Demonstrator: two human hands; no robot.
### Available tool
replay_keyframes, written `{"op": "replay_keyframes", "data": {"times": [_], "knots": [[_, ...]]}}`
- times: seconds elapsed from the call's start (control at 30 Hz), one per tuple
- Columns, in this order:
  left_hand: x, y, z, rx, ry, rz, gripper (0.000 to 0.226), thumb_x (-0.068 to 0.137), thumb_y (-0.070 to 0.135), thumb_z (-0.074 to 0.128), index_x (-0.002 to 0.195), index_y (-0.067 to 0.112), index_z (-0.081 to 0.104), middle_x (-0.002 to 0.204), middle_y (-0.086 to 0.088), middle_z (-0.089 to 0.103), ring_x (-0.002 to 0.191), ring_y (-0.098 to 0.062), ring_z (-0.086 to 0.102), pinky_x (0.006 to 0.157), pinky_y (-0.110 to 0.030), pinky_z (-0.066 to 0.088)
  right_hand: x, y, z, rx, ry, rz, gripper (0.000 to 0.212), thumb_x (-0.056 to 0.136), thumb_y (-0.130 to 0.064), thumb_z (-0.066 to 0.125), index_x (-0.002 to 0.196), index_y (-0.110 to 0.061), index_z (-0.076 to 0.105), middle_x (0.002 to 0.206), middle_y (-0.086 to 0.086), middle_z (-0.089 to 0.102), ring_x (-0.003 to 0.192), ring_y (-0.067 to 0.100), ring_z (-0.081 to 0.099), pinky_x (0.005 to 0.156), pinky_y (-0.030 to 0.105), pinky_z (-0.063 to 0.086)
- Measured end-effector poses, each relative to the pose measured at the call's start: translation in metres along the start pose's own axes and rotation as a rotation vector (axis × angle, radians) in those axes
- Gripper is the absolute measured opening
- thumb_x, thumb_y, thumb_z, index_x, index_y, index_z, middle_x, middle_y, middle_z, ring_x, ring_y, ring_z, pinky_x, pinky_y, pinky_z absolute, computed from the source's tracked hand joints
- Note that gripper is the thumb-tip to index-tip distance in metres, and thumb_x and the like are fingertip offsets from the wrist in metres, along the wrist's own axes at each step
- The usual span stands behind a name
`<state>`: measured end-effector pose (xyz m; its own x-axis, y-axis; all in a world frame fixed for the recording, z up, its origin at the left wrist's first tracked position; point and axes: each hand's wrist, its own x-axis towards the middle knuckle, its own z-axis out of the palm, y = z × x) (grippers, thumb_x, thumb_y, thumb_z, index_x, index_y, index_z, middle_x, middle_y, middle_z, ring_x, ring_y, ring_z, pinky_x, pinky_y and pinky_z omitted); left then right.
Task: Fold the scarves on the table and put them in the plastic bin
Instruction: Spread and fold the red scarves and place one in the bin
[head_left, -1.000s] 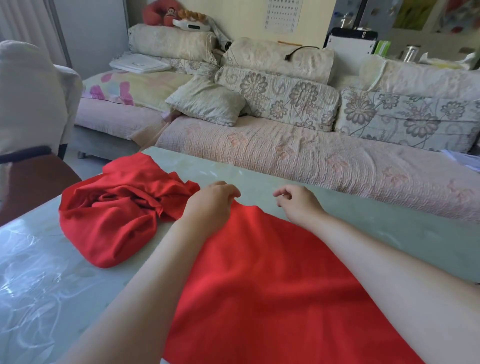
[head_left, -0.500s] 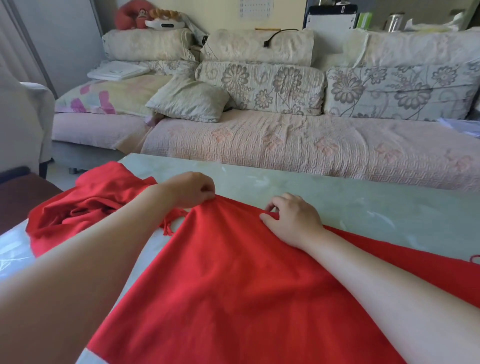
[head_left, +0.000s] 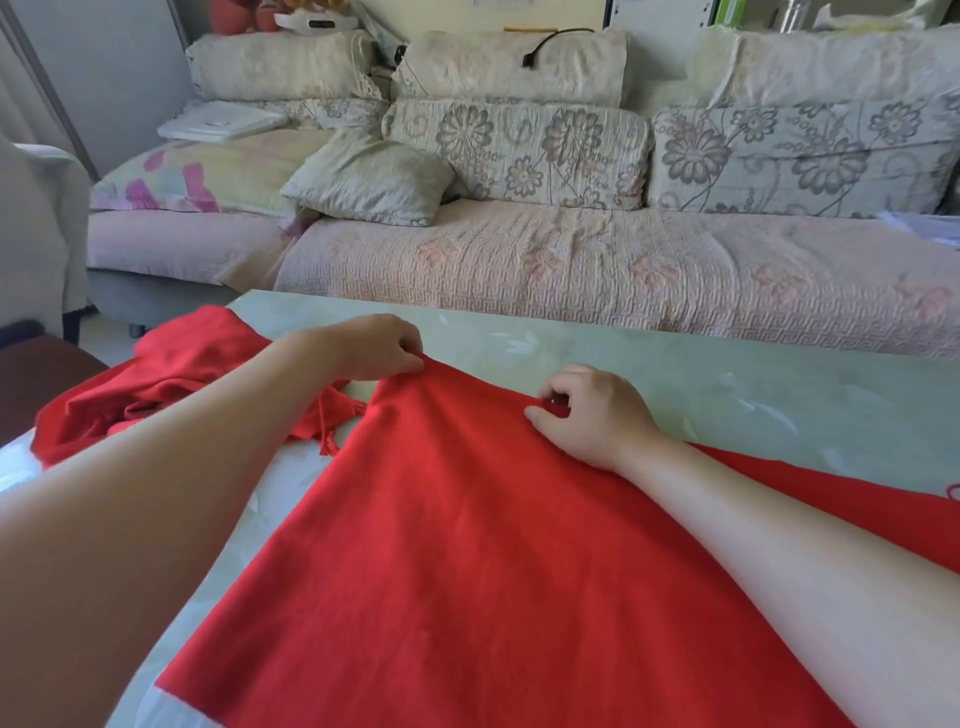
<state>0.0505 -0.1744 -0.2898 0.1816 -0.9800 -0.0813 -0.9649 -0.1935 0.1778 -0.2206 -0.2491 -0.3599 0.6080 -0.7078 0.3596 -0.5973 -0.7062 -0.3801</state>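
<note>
Nearest the cam: both bare forearms come in from the bottom corners, L and R, over a flat scarf. It's red and spread smooth on the table, w/ its near edge at the bottom of frame and its R part running off frame right. The table top is pale green and glossy w/ a faint leaf pattern.

Further out, at the scarf's far edge:
- Left hand is on the far L corner, fingers curled down and pinching the cloth, which is bunched a bit under the fingertips.
- Right hand is on the same far edge more to the R, thumb and curled fingers nipping a small fold of red.
- The hands are apart, w/ a stretch of scarf edge between them, and each is clamped on the flat scarf.

Tassels hang just L of the flat scarf, below the L wrist. Beyond the L arm a 2nd red scarf sits crumpled in a heap at the table's far L corner, partly hidden by the arm.

Behind the table is a sofa w/ a pinkish quilted seat cover. On it:
- a loose pillow
- floral back cushions
- a white flat item at the L end; can't tell what it is

A black cable lies on top of the sofa back.
</note>
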Motion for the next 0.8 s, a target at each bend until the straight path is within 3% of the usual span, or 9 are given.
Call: {"op": "replay_keyframes", "data": {"times": [0.13,0.23,0.3,0.4,0.5,0.57,0.63,0.7,0.8], "knots": [[0.002,-0.004,0.023,0.134,0.144,-0.081,0.01,0.095,0.038,0.055,0.093,0.031,0.061,0.105,0.005,0.064,0.097,-0.02,0.056,0.082,-0.033,0.043,0.003,0.004,0.003,-0.094,0.066,-0.044,0.015,0.091,-0.039,0.065,0.086,-0.027,0.073,0.084,-0.008,0.064,0.086,0.017,0.061,0.078,0.033,0.036],[-0.004,0.003,0.045,0.3,0.385,-0.111,0.02,0.091,0.024,0.059,0.111,0.027,0.063,0.116,-0.002,0.056,0.107,-0.027,0.054,0.089,-0.038,0.039,0.004,0.001,0.003,-0.265,0.084,-0.061,0.017,0.093,-0.024,0.059,0.099,-0.028,0.074,0.101,-0.005,0.067,0.101,0.023,0.06,0.079,0.035,0.028],[-0.014,0.015,0.053,0.248,0.54,-0.079,0.033,0.087,0.012,0.059,0.118,0.024,0.06,0.118,-0.006,0.054,0.107,-0.03,0.052,0.087,-0.04,0.038,0.002,-0.006,0.001,-0.335,0.091,-0.081,0.029,0.087,-0.011,0.055,0.104,-0.025,0.073,0.105,-0.001,0.064,0.103,0.028,0.057,0.084,0.038,0.032],[-0.043,0.042,0.066,0.07,0.616,0.055,0.033,0.084,0.007,0.054,0.111,0.02,0.066,0.112,-0.004,0.059,0.1,-0.029,0.056,0.081,-0.038,0.041,-0.013,-0.032,-0.004,-0.295,0.109,-0.109,0.039,0.078,-0.012,0.045,0.101,-0.024,0.074,0.1,0.0,0.065,0.098,0.029,0.058,0.082,0.039,0.038],[-0.086,0.063,0.087,0.011,0.442,0.23,0.043,0.085,0.028,0.037,0.119,0.027,0.063,0.124,0.003,0.061,0.113,-0.024,0.057,0.093,-0.04,0.047,-0.037,-0.064,-0.003,-0.162,0.021,-0.088,0.042,0.085,-0.02,0.04,0.11,-0.026,0.073,0.112,-0.001,0.069,0.106,0.028,0.061,0.089,0.039,0.044],[-0.114,0.065,0.099,0.007,0.212,0.209,0.066,0.085,0.052,0.017,0.144,0.036,0.042,0.153,0.013,0.037,0.142,-0.014,0.033,0.116,-0.039,0.028,-0.058,-0.077,0.001,-0.117,-0.151,0.0,0.041,0.099,-0.032,0.039,0.135,-0.028,0.059,0.14,0.0,0.057,0.13,0.024,0.05,0.106,0.039,0.039],[-0.134,0.052,0.102,0.019,0.093,0.102,0.078,0.079,0.068,0.003,0.152,0.045,0.017,0.161,0.017,0.009,0.15,-0.007,0.004,0.123,-0.037,0.006,-0.079,-0.078,0.0,-0.183,-0.317,0.064,0.056,0.102,-0.051,0.034,0.154,-0.031,0.032,0.163,0.004,0.027,0.15,0.021,0.023,0.121,0.042,0.02],[-0.147,0.035,0.097,0.039,0.065,0.003,0.074,0.085,0.074,0.009,0.153,0.046,0.009,0.163,0.014,-0.001,0.15,-0.007,-0.006,0.123,-0.037,-0.001,-0.092,-0.067,-0.009,-0.247,-0.391,0.117,0.066,0.1,-0.062,0.027,0.158,-0.035,0.014,0.168,0.003,0.004,0.154,0.019,0.003,0.124,0.045,0.005],[-0.168,0.016,0.091,0.038,0.025,-0.137,0.065,0.097,0.064,0.02,0.155,0.039,0.004,0.164,0.007,-0.006,0.15,-0.011,-0.01,0.122,-0.038,-0.003,-0.102,-0.047,-0.03,-0.301,-0.445,0.238,0.068,0.099,-0.066,0.019,0.159,-0.038,0.003,0.168,0.004,-0.007,0.154,0.02,-0.007,0.123,0.048,-0.002]]}}
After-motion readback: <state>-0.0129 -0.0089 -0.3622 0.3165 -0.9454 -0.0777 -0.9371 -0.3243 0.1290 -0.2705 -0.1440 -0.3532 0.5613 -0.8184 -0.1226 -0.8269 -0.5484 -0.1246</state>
